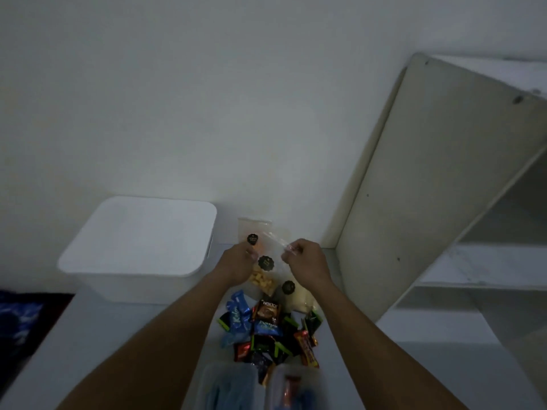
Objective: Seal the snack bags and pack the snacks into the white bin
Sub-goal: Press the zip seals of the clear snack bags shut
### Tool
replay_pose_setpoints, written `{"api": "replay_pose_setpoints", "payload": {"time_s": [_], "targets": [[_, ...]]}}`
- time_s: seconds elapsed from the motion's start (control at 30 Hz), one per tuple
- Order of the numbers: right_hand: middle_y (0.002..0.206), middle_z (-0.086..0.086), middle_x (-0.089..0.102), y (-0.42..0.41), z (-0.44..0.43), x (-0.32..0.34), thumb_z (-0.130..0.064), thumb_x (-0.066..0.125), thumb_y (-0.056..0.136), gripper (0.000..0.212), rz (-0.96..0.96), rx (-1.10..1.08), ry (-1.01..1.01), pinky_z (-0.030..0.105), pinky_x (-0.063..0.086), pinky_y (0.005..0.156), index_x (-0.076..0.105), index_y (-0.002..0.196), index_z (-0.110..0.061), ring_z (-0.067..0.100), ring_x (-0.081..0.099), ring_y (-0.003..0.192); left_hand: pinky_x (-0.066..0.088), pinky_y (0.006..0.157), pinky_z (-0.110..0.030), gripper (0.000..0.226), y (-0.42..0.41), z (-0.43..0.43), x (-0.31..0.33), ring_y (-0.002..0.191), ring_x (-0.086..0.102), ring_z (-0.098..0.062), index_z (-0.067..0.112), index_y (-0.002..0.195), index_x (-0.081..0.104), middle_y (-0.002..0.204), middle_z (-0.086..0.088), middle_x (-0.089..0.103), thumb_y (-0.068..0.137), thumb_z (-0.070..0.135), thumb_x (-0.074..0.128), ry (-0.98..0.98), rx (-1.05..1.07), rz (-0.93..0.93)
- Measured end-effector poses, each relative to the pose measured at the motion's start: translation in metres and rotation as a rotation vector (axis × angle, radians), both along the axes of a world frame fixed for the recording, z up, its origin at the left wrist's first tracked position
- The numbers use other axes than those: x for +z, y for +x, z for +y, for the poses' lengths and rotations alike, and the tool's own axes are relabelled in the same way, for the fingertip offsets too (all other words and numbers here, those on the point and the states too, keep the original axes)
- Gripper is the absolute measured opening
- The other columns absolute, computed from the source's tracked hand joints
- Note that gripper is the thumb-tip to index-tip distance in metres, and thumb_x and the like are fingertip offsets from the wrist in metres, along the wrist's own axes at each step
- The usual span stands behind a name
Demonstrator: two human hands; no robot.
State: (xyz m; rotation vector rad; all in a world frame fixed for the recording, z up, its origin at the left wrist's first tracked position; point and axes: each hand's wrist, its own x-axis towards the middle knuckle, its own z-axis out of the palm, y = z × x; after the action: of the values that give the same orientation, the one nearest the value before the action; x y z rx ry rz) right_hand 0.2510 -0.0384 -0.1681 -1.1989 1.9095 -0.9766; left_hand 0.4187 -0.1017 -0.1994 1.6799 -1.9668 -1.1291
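Note:
A clear snack bag with a round black sticker and yellow-orange snacks lies on the white table between my hands. My left hand grips its top left corner and my right hand pinches its top right edge. Two more clear bags lie close by: one behind, against the wall, and one with pale snacks to the right. The white bin stands at the left with its lid on. A heap of small wrapped snacks lies in front of the bags.
A white shelf unit rises on the right with its side panel close to my right hand. Two clear containers with packets sit at the near edge. A dark blue cloth lies off the table's left edge.

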Motion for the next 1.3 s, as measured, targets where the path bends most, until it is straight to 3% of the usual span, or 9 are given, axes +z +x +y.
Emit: {"api": "replay_pose_setpoints", "payload": {"time_s": [0.1,0.17,0.3,0.4,0.53,0.67,0.8,1.03,1.3], "targets": [[0.087,0.001,0.066,-0.004,0.011,0.021,-0.014,0.074,0.081,0.013,-0.091,0.013,-0.014,0.027,0.045,0.062,0.066,0.092,-0.014,0.019,0.062,0.077,0.039,0.071,-0.028,0.011,0.003,0.017,0.027,0.088,0.057,-0.023,0.015,0.094,0.057,0.106,-0.006,0.068,0.098,0.024,0.051,-0.005,0.097,0.097],[0.088,0.004,0.069,-0.005,0.018,0.034,-0.010,0.073,0.083,0.008,-0.135,0.043,-0.026,0.031,0.051,0.070,0.068,0.088,-0.013,0.024,0.066,0.083,0.042,0.067,-0.030,0.015,0.006,0.027,0.047,0.086,0.060,-0.026,0.015,0.096,0.058,0.105,-0.009,0.070,0.097,0.029,0.052,0.006,0.146,0.167],[0.082,0.004,0.070,-0.007,0.032,0.069,-0.007,0.065,0.087,0.010,-0.164,0.091,-0.099,0.031,0.050,0.065,0.072,0.081,-0.012,0.019,0.064,0.080,0.043,0.060,-0.026,0.009,0.007,0.046,0.092,0.090,0.065,-0.024,0.017,0.098,0.060,0.102,-0.009,0.070,0.093,0.023,0.057,-0.006,0.136,0.269],[0.086,0.006,0.071,-0.004,0.037,0.099,-0.005,0.063,0.087,0.010,-0.199,0.146,-0.136,0.033,0.054,0.066,0.073,0.089,-0.008,0.020,0.065,0.081,0.050,0.067,-0.029,0.014,0.010,0.054,0.124,0.094,0.066,-0.022,0.014,0.101,0.066,0.103,-0.007,0.069,0.094,0.025,0.061,-0.038,0.131,0.387],[0.091,0.010,0.074,0.001,0.039,0.130,-0.021,0.066,0.091,0.012,-0.180,0.168,-0.204,0.039,0.058,0.076,0.072,0.090,-0.011,0.023,0.071,0.091,0.056,0.078,-0.035,0.010,0.017,0.057,0.156,0.092,0.069,-0.020,0.013,0.091,0.070,0.103,-0.010,0.072,0.091,0.023,0.068,-0.014,0.146,0.534],[0.092,0.010,0.074,0.009,0.038,0.161,-0.018,0.064,0.093,0.011,-0.184,0.196,-0.257,0.035,0.058,0.075,0.071,0.088,-0.011,0.022,0.071,0.091,0.058,0.083,-0.035,0.018,0.023,0.058,0.186,0.097,0.071,-0.019,0.012,0.102,0.072,0.102,-0.005,0.075,0.090,0.025,0.069,-0.015,0.128,0.697],[0.091,0.011,0.074,0.018,0.039,0.177,-0.024,0.065,0.093,0.016,-0.223,0.182,-0.326,0.037,0.058,0.076,0.069,0.096,-0.009,0.020,0.072,0.087,0.058,0.074,-0.031,0.018,0.030,0.057,0.205,0.096,0.072,-0.017,0.010,0.100,0.073,0.098,-0.003,0.077,0.088,0.024,0.072,-0.033,0.096,0.692],[0.088,0.013,0.074,0.017,0.038,0.198,-0.018,0.064,0.093,0.007,-0.241,0.163,-0.396,0.037,0.055,0.074,0.066,0.090,-0.012,0.020,0.071,0.081,0.060,0.084,-0.037,0.016,0.027,0.050,0.226,0.093,0.073,-0.016,0.019,0.102,0.074,0.099,0.000,0.077,0.090,0.029,0.070,-0.061,0.045,0.732],[0.086,0.009,0.075,0.009,0.034,0.212,-0.016,0.063,0.092,0.011,-0.167,0.150,-0.482,0.036,0.055,0.074,0.068,0.088,-0.007,0.017,0.070,0.083,0.057,0.084,-0.036,0.019,0.020,0.041,0.244,0.094,0.073,-0.016,0.015,0.102,0.074,0.099,0.000,0.077,0.089,0.029,0.072,-0.099,-0.027,0.734]]}}
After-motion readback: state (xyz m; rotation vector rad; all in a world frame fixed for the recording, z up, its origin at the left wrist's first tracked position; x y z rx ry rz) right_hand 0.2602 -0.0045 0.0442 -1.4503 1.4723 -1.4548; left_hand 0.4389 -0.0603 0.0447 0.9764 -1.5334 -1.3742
